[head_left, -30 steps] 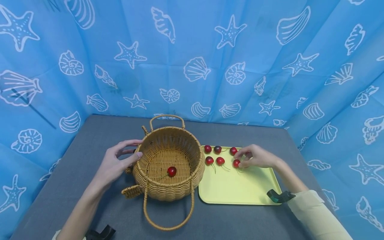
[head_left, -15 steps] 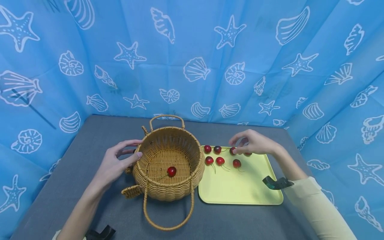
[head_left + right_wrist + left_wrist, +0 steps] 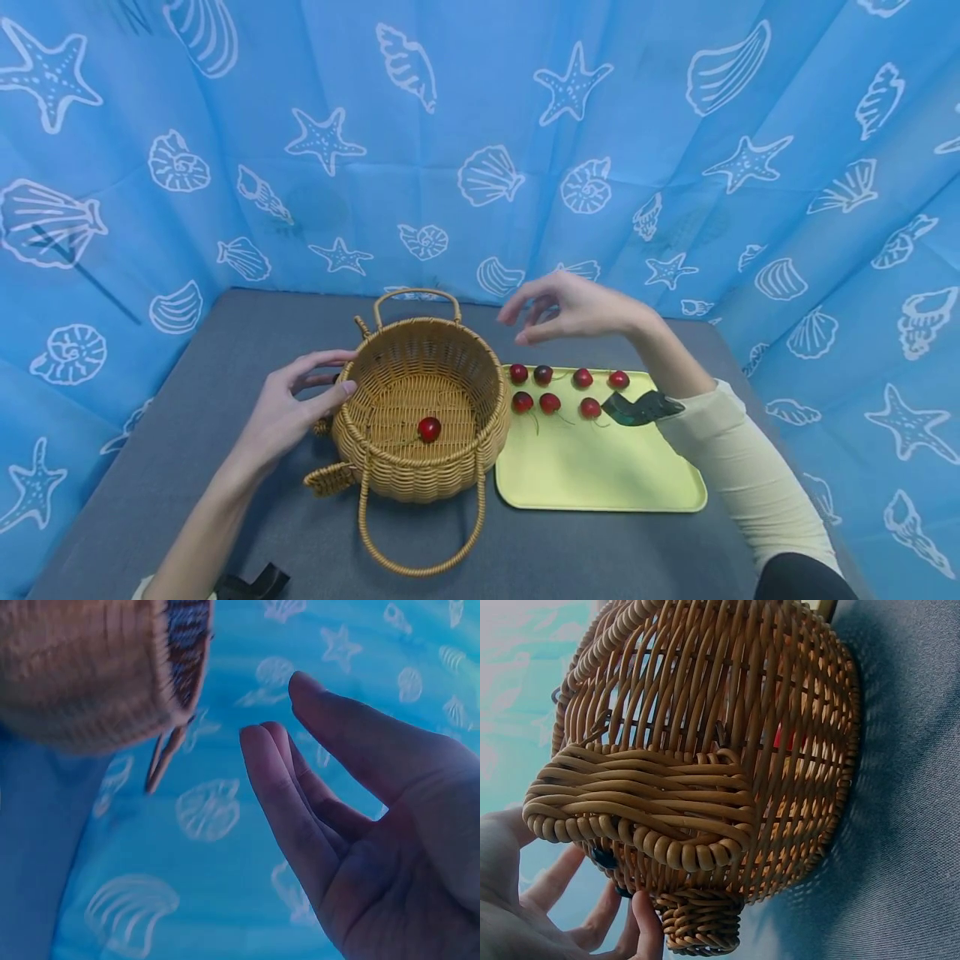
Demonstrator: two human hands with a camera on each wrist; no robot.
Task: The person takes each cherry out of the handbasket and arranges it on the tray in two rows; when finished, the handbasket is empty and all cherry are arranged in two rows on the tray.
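Note:
A round wicker basket (image 3: 420, 483) stands at the middle of the table, one red cherry (image 3: 430, 429) with a stem on its floor. My left hand (image 3: 296, 400) holds the basket's left rim, its thumb tip over the edge; in the left wrist view its fingers lie against the woven side, beside a flat woven flap (image 3: 641, 799). My right hand (image 3: 573, 307) is raised behind the yellow tray (image 3: 592, 475), fingers loosely bent. The right wrist view shows its thumb apart from the fingers, with nothing between. Several cherries (image 3: 550, 403) lie in two rows on the tray.
One basket handle (image 3: 420, 573) lies toward the front, and the other handle (image 3: 417, 292) stands up at the back. The tray sits right beside the basket on the grey tabletop (image 3: 570, 558). A blue curtain (image 3: 480, 100) with shell prints hangs behind and at both sides.
My right hand has moved from the near-row cherry to one behind it, then lifted up and left off the tray, leaving both there. The left hand and basket have stayed put.

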